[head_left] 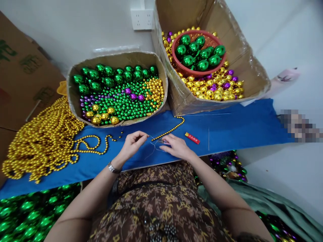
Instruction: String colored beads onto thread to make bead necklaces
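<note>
My left hand [134,143], with a metal watch on the wrist, pinches the end of a thin pale thread [154,145] between thumb and fingertips. Loose loops of that thread hang between my hands. My right hand [175,146] is closed close by, its fingers around a small tool [166,142] with a bluish part, mostly hidden. Just beyond the fingertips, a short string of gold beads [171,130] runs back to the right across the blue cloth [227,131]. A small red packet [192,138] with yellow and white print lies right of my right hand.
A cut-down carton [165,84] holds green, gold and purple beads. Another carton [257,79] holds gold and purple beads and a red basin [174,55] of large green ones. Gold bead strands [47,141] are heaped at left. A thin needle-like rod [208,138] lies at right.
</note>
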Motion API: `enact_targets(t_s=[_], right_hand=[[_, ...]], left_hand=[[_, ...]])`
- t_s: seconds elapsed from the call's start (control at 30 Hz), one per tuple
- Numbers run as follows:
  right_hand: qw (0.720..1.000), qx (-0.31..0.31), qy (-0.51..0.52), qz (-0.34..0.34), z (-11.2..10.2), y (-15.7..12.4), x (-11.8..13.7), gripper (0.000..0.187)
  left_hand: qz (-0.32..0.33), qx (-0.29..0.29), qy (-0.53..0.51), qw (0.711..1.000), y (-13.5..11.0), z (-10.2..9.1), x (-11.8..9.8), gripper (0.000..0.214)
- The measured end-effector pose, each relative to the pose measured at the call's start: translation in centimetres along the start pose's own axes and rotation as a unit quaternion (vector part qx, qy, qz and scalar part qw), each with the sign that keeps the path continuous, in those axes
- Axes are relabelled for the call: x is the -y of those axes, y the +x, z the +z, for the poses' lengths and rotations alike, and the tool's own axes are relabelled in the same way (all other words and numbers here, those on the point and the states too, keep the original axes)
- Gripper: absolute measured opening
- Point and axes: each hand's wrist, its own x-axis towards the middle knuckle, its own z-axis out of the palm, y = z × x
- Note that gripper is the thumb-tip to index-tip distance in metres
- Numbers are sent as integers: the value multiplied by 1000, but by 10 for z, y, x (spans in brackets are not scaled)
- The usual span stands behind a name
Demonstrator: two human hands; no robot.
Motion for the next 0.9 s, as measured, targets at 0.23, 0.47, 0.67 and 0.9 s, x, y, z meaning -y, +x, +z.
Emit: enact_targets(t_s=[0.23, 0.47, 0.67, 0.9], right_hand=[[992, 115, -56, 9, 12, -5, 5, 19], [968, 199, 129, -79, -117, -131, -44, 29], [996, 39, 74, -6, -96, -109, -34, 43], [983, 9, -172, 66, 6, -22, -28, 39]], left_hand=[[5, -52, -4, 999, 1, 1, -1, 28], [-36, -50, -46, 997, 2, 6, -4, 28], [-38, -44, -66, 996, 0, 18, -10, 28], [-83, -45, -131, 987, -3, 24, -6, 24]])
